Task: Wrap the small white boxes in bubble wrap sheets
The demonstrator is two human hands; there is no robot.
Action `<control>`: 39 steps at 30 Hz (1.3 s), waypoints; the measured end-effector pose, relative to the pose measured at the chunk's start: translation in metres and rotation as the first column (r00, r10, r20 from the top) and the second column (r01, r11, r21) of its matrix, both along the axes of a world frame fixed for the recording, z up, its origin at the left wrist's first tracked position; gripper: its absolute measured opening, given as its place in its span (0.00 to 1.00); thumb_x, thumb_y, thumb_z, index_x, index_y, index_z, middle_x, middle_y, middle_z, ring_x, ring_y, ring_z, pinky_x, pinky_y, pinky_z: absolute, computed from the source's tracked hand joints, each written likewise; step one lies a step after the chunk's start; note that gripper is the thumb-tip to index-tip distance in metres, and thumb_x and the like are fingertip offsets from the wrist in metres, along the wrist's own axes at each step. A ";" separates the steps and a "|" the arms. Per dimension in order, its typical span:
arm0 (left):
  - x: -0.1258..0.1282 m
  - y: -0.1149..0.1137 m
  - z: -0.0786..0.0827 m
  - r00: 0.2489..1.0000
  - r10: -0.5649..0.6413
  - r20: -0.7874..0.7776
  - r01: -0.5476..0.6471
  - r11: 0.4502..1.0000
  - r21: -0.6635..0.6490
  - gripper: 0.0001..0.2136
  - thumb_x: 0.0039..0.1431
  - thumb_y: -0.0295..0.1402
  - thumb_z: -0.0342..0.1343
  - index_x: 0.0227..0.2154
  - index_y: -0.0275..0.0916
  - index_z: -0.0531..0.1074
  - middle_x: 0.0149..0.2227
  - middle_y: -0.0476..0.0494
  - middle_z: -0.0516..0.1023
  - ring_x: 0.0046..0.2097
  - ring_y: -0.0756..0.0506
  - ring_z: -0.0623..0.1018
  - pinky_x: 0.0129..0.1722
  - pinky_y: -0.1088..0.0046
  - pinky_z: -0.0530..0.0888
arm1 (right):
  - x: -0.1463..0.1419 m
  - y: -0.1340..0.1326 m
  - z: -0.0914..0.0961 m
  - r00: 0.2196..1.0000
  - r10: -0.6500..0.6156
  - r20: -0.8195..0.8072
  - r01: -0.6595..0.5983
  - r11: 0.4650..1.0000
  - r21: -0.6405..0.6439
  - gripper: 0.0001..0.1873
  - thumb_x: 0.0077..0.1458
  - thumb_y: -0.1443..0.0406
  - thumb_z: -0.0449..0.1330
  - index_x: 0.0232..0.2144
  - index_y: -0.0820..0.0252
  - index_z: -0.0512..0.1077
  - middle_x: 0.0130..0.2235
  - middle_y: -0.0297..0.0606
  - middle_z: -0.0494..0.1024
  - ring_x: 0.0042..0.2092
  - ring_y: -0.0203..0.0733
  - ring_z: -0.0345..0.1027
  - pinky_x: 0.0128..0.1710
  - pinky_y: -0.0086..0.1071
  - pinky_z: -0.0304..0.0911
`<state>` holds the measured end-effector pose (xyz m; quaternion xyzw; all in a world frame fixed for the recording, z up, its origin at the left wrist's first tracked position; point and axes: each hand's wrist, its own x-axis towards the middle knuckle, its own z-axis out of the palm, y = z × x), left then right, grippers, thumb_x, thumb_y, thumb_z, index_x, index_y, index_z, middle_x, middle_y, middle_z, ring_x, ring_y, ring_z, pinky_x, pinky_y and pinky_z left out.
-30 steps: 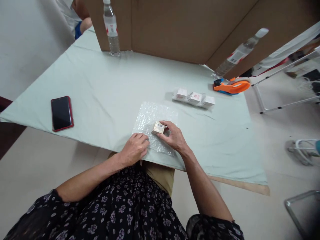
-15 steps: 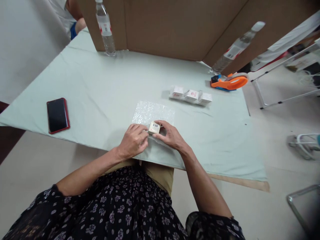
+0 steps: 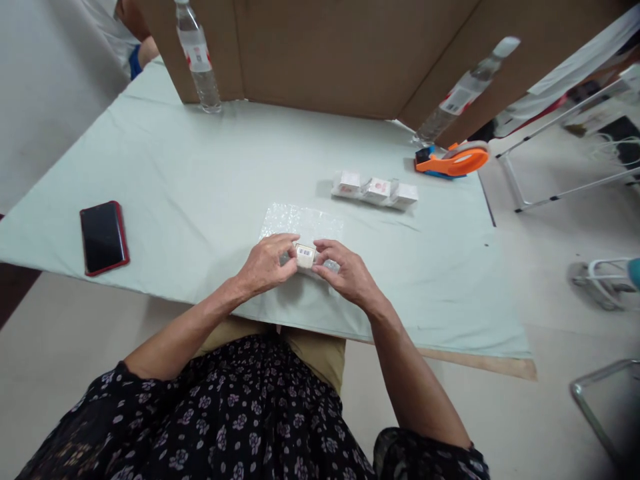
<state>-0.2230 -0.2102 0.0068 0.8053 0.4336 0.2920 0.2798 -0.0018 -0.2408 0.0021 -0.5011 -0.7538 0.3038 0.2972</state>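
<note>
A small box (image 3: 305,252) with a barcode on its top sits on a sheet of bubble wrap (image 3: 287,217) near the table's front edge. The near flap of the wrap comes up against the box and covers part of its front. My left hand (image 3: 271,262) is at the box's left side, its thumb and fingers closed on the wrap. On the right side, my right hand (image 3: 346,268) likewise pinches the wrap at the box, thumb low and fingers above. My fingertips partly hide the box's sides.
Beyond the wrap lies a row of three small boxes (image 3: 376,189) in clear wrapping. An orange tape dispenser (image 3: 453,161) and a water bottle (image 3: 463,93) stand back right, another bottle (image 3: 199,60) back left. A phone (image 3: 105,237) lies left. Cardboard panels (image 3: 325,57) border the back.
My left hand has opened from a tight curl and taken hold at the box's left side. The near flap of bubble wrap now rises over the box's front. The view shifted slightly.
</note>
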 end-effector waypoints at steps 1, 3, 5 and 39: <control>-0.001 0.000 0.000 0.999 -0.008 0.034 0.008 1.000 -0.023 0.04 0.52 0.24 0.55 0.29 0.40 0.72 0.54 0.38 0.80 0.57 0.40 0.78 0.57 0.57 0.73 | -0.001 0.001 -0.001 1.000 -0.005 -0.016 0.005 1.000 0.011 0.05 0.60 0.62 0.60 0.31 0.54 0.72 0.54 0.42 0.77 0.56 0.48 0.73 0.56 0.45 0.66; -0.002 0.001 -0.001 0.996 -0.020 0.092 0.027 0.997 -0.075 0.04 0.52 0.24 0.55 0.28 0.40 0.73 0.55 0.38 0.80 0.56 0.40 0.79 0.57 0.58 0.74 | -0.004 0.001 -0.004 0.999 -0.013 -0.040 0.014 0.999 0.031 0.04 0.60 0.63 0.60 0.32 0.54 0.71 0.52 0.41 0.79 0.53 0.47 0.74 0.55 0.44 0.67; -0.002 0.001 -0.003 0.990 -0.021 0.138 0.037 0.993 -0.114 0.04 0.52 0.24 0.56 0.28 0.39 0.73 0.52 0.39 0.81 0.54 0.41 0.80 0.55 0.60 0.76 | -0.007 -0.001 -0.005 0.998 -0.030 -0.051 0.033 0.998 0.053 0.04 0.60 0.64 0.60 0.32 0.54 0.71 0.51 0.41 0.80 0.52 0.46 0.75 0.53 0.43 0.67; -0.017 -0.037 -0.011 0.992 0.043 0.115 -0.069 0.970 0.233 0.05 0.55 0.23 0.57 0.30 0.39 0.73 0.52 0.35 0.78 0.55 0.38 0.78 0.53 0.55 0.76 | -0.027 0.019 0.015 0.907 0.096 0.410 -0.093 0.995 -0.027 0.24 0.56 0.62 0.63 0.55 0.58 0.71 0.54 0.45 0.80 0.51 0.53 0.75 0.52 0.45 0.64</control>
